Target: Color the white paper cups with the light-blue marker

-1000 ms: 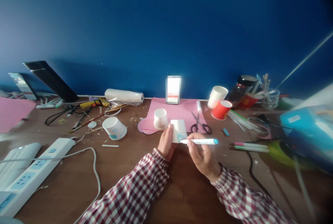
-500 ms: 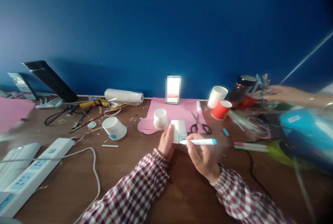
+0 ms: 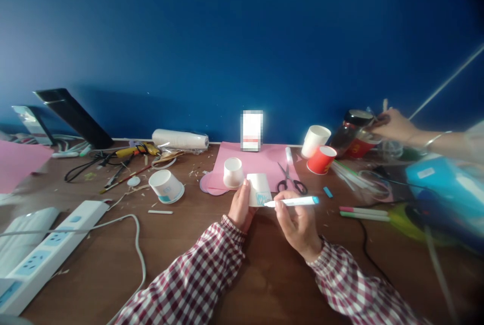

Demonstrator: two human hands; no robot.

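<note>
My left hand (image 3: 239, 205) is closed round a white paper cup (image 3: 257, 183), its thumb along the near-left side. Blue pen strokes cover the lower right part of the cup. A white marker (image 3: 293, 202) with a blue end is pinched in my right hand (image 3: 298, 224), its tip at the blue strokes. Just behind the held cup, another white paper cup (image 3: 233, 172) stands upside down on pink paper (image 3: 260, 156). Black-handled scissors (image 3: 289, 179) lie partly open to the right. The fingers beneath the held cup are mostly hidden.
At left are a power strip (image 3: 53, 254), a tilted white cup (image 3: 166, 186) and a wrapped stack of cups (image 3: 180, 139). A red cup (image 3: 321, 159), a dark jar (image 3: 350, 131) and loose markers (image 3: 363, 213) are at right. Another person's hand (image 3: 397, 126) reaches in there.
The other person's hand has come in from the right and now reaches near the jar. My right hand and marker have shifted slightly right, with the marker's rear end a little higher.
</note>
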